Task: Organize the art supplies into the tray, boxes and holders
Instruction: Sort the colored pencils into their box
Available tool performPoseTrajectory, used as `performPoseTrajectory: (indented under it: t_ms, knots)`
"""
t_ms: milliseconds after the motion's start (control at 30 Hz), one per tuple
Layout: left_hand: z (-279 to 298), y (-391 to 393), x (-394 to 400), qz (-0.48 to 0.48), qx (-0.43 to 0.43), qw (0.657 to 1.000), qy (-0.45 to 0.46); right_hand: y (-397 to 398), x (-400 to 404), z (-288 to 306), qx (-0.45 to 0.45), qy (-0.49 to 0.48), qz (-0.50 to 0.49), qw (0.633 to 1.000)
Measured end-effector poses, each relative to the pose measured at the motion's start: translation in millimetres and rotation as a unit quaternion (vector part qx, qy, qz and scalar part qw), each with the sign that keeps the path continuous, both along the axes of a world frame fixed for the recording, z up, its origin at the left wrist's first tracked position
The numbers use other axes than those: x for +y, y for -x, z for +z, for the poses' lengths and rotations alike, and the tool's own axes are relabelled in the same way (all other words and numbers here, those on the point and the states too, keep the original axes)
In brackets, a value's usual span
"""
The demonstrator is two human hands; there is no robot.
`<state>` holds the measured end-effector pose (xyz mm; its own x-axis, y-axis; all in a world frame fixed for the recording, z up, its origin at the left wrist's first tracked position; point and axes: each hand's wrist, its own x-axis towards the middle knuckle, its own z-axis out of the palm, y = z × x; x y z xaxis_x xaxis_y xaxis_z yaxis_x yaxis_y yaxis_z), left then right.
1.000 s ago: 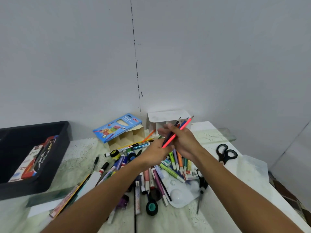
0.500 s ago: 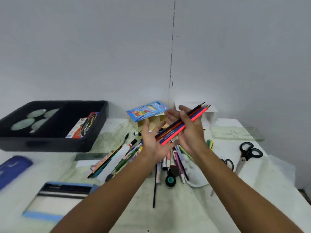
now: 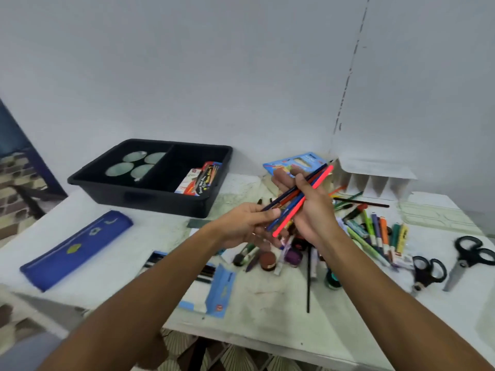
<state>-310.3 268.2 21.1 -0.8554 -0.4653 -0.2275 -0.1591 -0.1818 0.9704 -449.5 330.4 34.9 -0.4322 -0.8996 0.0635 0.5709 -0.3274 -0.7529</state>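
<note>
pencils [image 3: 300,199] above table [image 3: 267,325] edge, mid-clutter

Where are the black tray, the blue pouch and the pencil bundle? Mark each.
black tray [image 3: 150,196], head view, front wall.
blue pouch [image 3: 76,249], head view, middle of its top face.
pencil bundle [image 3: 304,200], head view, mid-shaft of the pink pencil.

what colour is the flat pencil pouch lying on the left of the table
Blue, with a small yellow-green emblem; the pencil pouch shows best in the head view.
</note>
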Motion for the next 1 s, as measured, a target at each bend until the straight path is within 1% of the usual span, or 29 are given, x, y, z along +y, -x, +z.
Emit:
performPoseTrajectory:
  t_ms: [100, 300, 433, 600, 667, 767, 800, 833, 867, 900, 933, 967, 1000]
  knots:
    - [-6, -40, -13, -0.029, -0.019, 0.999, 0.027, -39, -14, -5, 0.010, -0.018, 0.032, 0.999]
    - [-12, -122, -40, -0.088, -0.029, 0.995, -0.031, -109, -32, -19, 0.025, -0.059, 0.081, 0.995]
    - [-24, -158, -51, -0.102, -0.052, 0.993, 0.009, -150, -42, -32, 0.040, -0.075, 0.086, 0.993]
    - [-35, -186, -64, -0.127, -0.075, 0.988, 0.040, -163, -43, -46, 0.099, -0.125, 0.114, 0.981]
    - [-38, -198, -71, -0.146, -0.096, 0.983, 0.051, -159, -41, -49, 0.123, -0.145, 0.150, 0.970]
    - [-36, -216, -85, -0.193, -0.132, 0.970, 0.061, -142, -37, -47, 0.078, -0.145, 0.228, 0.960]
    - [-34, -222, -89, -0.208, -0.146, 0.965, 0.066, -132, -37, -44, 0.066, -0.151, 0.233, 0.958]
    - [-32, -228, -93, -0.222, -0.163, 0.959, 0.072, -122, -39, -42, 0.073, -0.164, 0.232, 0.956]
    - [-29, -232, -97, -0.235, -0.183, 0.951, 0.079, -113, -41, -37, 0.112, -0.183, 0.225, 0.951]
    - [-27, -236, -100, -0.246, -0.204, 0.943, 0.086, -108, -44, -30, 0.178, -0.202, 0.220, 0.938]
    - [-25, -239, -102, -0.259, -0.227, 0.934, 0.094, -106, -47, -22, 0.260, -0.215, 0.224, 0.914]
    - [-23, -239, -103, -0.272, -0.248, 0.924, 0.103, -108, -52, -13, 0.348, -0.222, 0.246, 0.877]
    - [-21, -239, -104, -0.284, -0.267, 0.914, 0.112, -115, -56, -4, 0.434, -0.225, 0.283, 0.825]
